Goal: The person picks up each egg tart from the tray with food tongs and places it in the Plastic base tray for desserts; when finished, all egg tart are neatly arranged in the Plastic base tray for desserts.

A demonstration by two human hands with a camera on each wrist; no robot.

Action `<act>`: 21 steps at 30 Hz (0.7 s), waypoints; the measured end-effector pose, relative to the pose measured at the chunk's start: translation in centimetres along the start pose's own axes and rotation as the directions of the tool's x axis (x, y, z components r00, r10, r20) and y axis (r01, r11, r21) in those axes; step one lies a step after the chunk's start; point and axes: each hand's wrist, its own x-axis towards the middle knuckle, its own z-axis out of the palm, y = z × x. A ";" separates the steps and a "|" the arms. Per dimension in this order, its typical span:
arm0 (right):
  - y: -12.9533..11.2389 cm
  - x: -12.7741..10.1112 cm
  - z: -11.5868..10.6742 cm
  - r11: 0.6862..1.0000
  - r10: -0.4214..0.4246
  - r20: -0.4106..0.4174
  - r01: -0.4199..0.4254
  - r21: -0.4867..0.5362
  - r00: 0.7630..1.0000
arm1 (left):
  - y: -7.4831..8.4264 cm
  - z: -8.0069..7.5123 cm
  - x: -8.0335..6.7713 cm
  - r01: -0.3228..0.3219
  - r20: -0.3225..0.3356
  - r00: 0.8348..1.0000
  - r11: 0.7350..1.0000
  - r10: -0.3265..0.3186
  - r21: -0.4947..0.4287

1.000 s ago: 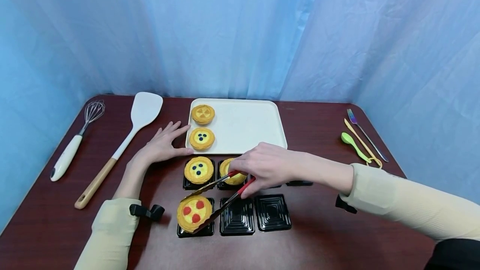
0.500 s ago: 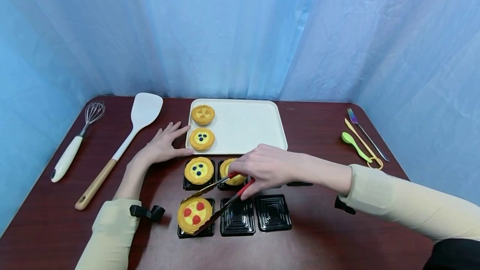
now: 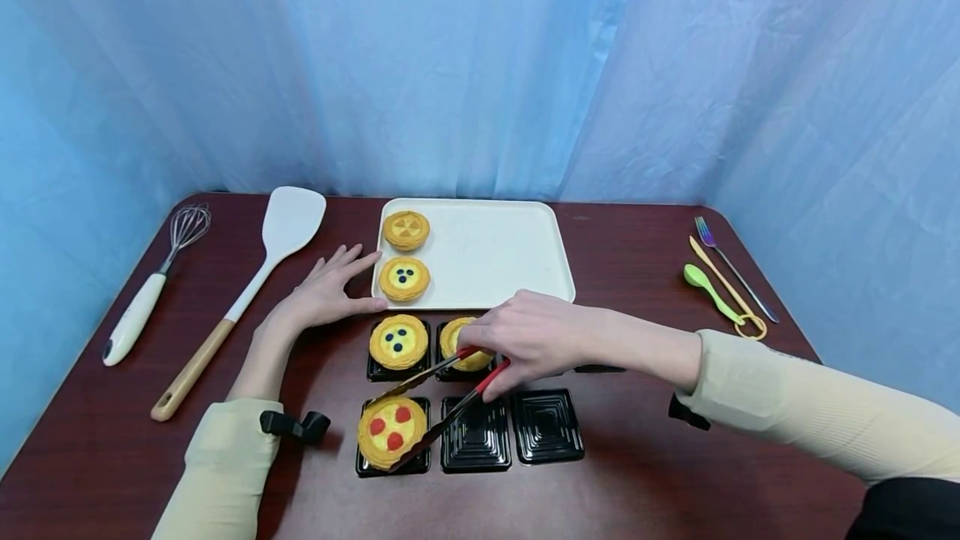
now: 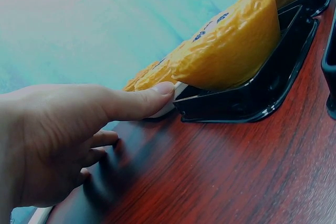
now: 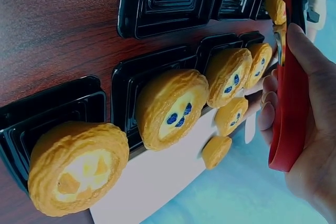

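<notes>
Nearest, the red-dotted tart was at the black container leftmost in the front row, flanked by the arms of the red-handled tongs, though whether it rested fully there was unclear. The right hand gripped the tongs above the next row, partly hiding a second tart. Farther off, the left hand, fingers extended and apart, had its thumb against the near-left corner of the white tray.
</notes>
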 end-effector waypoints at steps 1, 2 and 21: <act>0.0 0.0 0.0 1.000 -0.001 0.000 0.001 -0.001 1.000 | 0.0 0.0 0.0 0.001 0.001 1.000 1.000 -0.001 0.001; 0.0 0.0 0.0 1.000 -0.001 0.000 0.001 0.000 1.000 | -0.1 0.0 0.0 0.001 0.000 1.000 1.000 -0.001 0.002; 0.1 0.0 0.3 1.000 0.012 0.013 -0.013 0.011 1.000 | 0.1 0.1 -0.1 0.005 -0.008 1.000 1.000 -0.005 0.008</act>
